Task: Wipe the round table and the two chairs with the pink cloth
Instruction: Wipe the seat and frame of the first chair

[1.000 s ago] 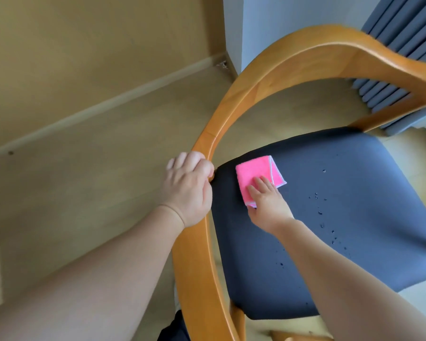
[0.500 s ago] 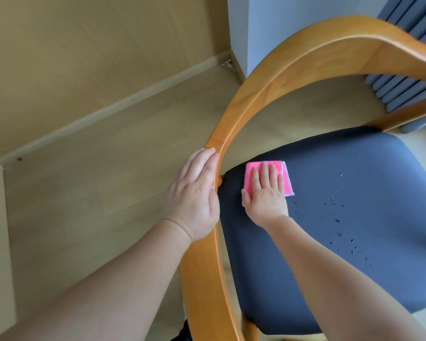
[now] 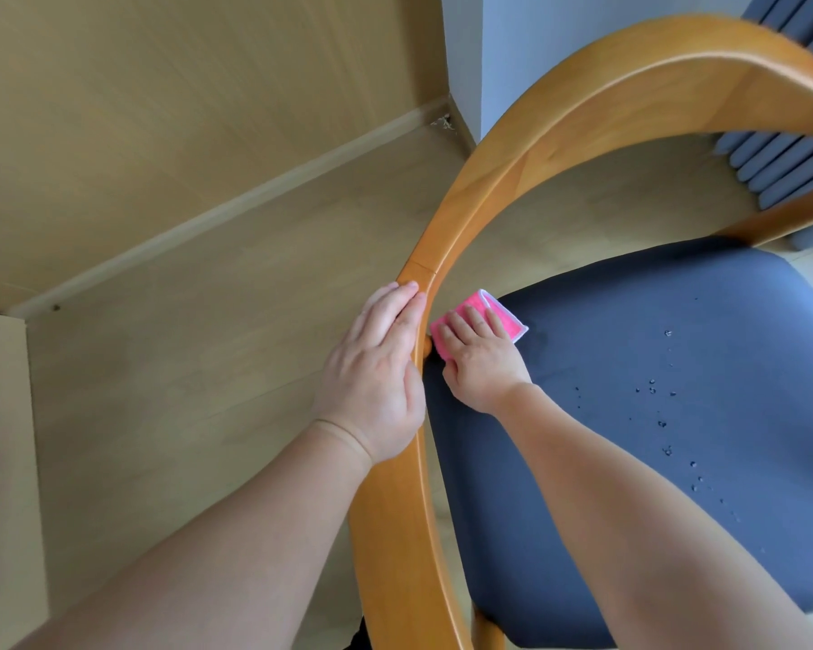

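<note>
While our right hand (image 3: 482, 363) lies flat with its fingers straight and close together on the pink cloth (image 3: 484, 316), the cloth sits folded at the near-left corner of the dark seat (image 3: 653, 415), just beside the wooden rail (image 3: 395, 509) of the chair. Our left hand (image 3: 376, 382) rests on that rail with fingers straight and pressed together, the thumb lying along the rail's inner edge rather than curling round it.

We judge several things could go wrong from here. The cloth is tight against the corner, so a further push could bunch it against the rail or slide it off the seat edge into the gap below. Because the left hand only rests on the rail, a hard stroke might shift the chair across the smooth floor (image 3: 207, 368). The water drops (image 3: 662, 405) lie well apart from the cloth, toward the middle and right of the seat; a wipe that stays in the corner would leave them, and a fast sweep could smear them rather than lift them.

Counting what we see: one chair, one seat, one cloth, two hands, and a scatter of drops too small to count exactly. The round table and the second chair are out of view.
</note>
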{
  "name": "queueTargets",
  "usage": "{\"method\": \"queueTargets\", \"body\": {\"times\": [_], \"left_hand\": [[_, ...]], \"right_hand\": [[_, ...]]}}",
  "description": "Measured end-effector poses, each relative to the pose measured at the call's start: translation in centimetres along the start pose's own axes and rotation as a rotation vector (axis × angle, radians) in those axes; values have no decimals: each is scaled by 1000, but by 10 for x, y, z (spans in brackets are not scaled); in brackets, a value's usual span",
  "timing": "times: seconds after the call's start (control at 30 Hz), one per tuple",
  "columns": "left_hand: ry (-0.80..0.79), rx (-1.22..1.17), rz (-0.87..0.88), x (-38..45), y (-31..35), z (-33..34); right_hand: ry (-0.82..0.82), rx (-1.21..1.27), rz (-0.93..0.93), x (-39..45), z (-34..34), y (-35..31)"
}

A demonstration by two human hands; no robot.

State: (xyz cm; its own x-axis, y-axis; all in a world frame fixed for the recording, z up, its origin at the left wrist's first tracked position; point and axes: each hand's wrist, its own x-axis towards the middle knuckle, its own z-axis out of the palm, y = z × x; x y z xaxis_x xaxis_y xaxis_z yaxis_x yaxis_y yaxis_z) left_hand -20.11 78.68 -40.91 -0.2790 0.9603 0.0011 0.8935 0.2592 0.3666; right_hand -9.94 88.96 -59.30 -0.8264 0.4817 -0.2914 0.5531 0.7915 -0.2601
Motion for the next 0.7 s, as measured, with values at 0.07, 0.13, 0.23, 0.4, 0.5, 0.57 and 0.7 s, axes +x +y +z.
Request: {"method": "queueTargets", "body": {"times": [0.07, 0.13, 0.23, 0.4, 0.5, 0.57, 0.7], "left_hand": [[2, 2, 5, 0, 0, 0], [1, 6, 5, 0, 0, 0], [-5, 7, 1, 0, 0, 1], [-22, -5, -7, -1, 2, 0], [-39, -20, 30, 0, 2, 0], [-33, -12, 94, 1, 0, 1], [-16, 2, 165, 0, -2, 2]], "right_hand": [[-4, 9, -10, -1, 0, 4], [-2, 16, -24, -1, -3, 12], [19, 22, 18, -7, -8, 37], [90, 56, 228, -23, -24, 104], [136, 98, 394, -34, -30, 137], [135, 113, 441, -37, -29, 143], [148, 141, 503, -39, -20, 127]]}}
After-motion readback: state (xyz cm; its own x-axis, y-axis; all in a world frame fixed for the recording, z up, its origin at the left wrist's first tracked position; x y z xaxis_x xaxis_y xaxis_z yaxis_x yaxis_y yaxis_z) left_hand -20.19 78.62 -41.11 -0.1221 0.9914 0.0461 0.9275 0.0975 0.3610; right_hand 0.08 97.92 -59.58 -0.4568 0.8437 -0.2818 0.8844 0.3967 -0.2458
